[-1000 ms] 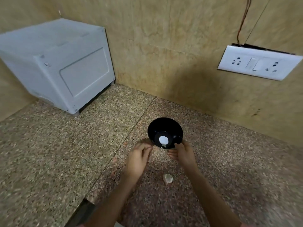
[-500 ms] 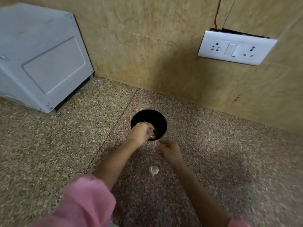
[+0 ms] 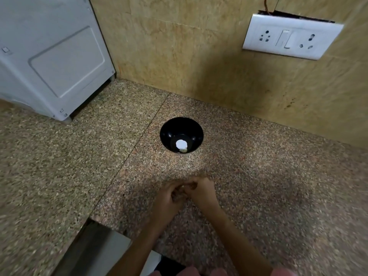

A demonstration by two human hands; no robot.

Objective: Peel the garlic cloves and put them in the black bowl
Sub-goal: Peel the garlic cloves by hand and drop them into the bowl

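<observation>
Fingers [image 3: 174, 185] bunched together; black bowl [image 3: 168, 132] well beyond.

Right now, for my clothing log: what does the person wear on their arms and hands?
The left hand and right hand are bare: no gloves, rings or watch show. Both forearms are uncovered. Pink fabric shows at the bottom edge, probably sleeves; no markings are visible on it.

One black bowl [image 3: 168, 134] is standing on the one counter [image 3: 59, 176], and one pale garlic clove [image 3: 183, 150] is lying in it beside one white round spot [image 3: 180, 144]. Two hands are showing, the left hand [image 3: 169, 198] and the right hand [image 3: 202, 191]. One white appliance [image 3: 49, 56] and one switch plate [image 3: 294, 20] carrying two sockets [image 3: 264, 36] are showing too.
</observation>
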